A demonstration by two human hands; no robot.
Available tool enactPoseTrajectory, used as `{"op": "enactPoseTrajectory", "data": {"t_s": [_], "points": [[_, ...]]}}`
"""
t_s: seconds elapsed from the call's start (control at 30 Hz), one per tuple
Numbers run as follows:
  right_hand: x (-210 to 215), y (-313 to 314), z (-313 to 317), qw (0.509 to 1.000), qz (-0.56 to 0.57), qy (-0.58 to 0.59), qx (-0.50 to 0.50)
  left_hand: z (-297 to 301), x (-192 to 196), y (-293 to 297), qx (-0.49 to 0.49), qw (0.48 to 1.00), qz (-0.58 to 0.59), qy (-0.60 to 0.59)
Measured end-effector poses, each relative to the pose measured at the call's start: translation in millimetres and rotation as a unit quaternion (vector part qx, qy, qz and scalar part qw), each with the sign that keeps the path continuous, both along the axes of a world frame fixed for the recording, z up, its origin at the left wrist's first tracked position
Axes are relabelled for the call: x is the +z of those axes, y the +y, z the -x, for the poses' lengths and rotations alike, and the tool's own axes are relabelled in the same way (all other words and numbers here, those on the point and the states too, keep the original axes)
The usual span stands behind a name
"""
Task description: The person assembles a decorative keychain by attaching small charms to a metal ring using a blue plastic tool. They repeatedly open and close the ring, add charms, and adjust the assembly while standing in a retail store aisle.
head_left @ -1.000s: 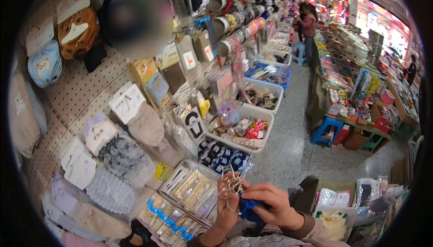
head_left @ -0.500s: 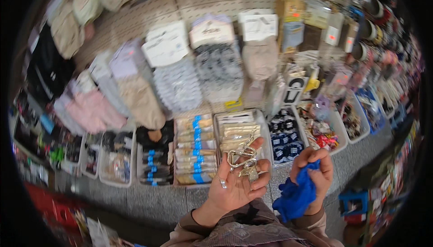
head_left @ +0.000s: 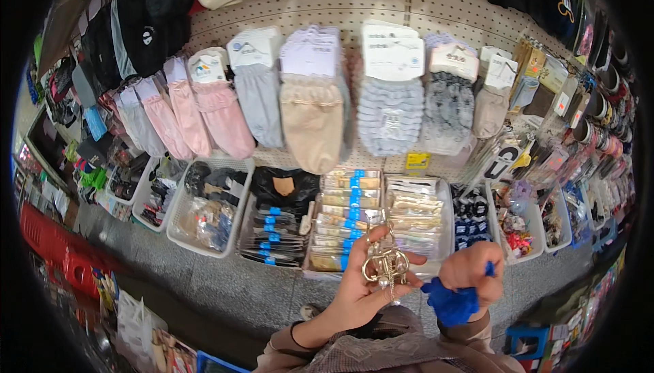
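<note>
In front of my body, my left hand (head_left: 355, 298) is curled round a few gold-coloured metal hair clips (head_left: 385, 265), with a pearl-like bead and a thin chain dangling among them. Just right of it, my right hand (head_left: 480, 267) is closed in a fist on a crumpled blue cloth (head_left: 451, 305). Most of the cloth hangs below the fist toward my left hand, and a small tip pokes out above. The cloth's near edge comes close to my left fingertips; whether they touch I cannot tell.
White baskets (head_left: 176, 237) of small packaged goods line the foot of a pegboard wall (head_left: 272, 5). Fabric sleeves on cards (head_left: 312, 117) hang above them. A red plastic stool-like thing (head_left: 65, 250) stands at the left, a blue one (head_left: 526, 341) at the lower right, on grey floor tiles.
The view has swung left, so the shelves appear shifted right. My left hand has turned, its fingers closing more around the clips. My right fist has tilted over, with the blue cloth still in it.
</note>
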State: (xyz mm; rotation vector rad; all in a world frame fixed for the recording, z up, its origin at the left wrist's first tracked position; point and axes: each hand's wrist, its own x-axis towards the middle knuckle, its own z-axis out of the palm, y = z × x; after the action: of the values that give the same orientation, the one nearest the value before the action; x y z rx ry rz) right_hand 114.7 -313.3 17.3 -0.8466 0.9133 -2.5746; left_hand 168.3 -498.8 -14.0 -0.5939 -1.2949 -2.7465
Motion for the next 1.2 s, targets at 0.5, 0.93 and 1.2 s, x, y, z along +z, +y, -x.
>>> {"op": "enactPoseTrajectory", "data": {"t_s": [0.5, 0.93, 1.2], "points": [[-17, -322, -64, 0.91, -0.351, 0.185, 0.124, -147, -26, -243, 0.474, 0.8, 0.34, -0.142], [-88, -432, -106, 0.832, -0.365, 0.132, 0.396, -223, -45, -310, 0.566, 0.628, 0.386, -0.37], [-99, -524, -97, 0.772, -0.372, 0.098, 0.506, -255, -64, -388, 0.539, 0.619, 0.399, -0.409]]}}
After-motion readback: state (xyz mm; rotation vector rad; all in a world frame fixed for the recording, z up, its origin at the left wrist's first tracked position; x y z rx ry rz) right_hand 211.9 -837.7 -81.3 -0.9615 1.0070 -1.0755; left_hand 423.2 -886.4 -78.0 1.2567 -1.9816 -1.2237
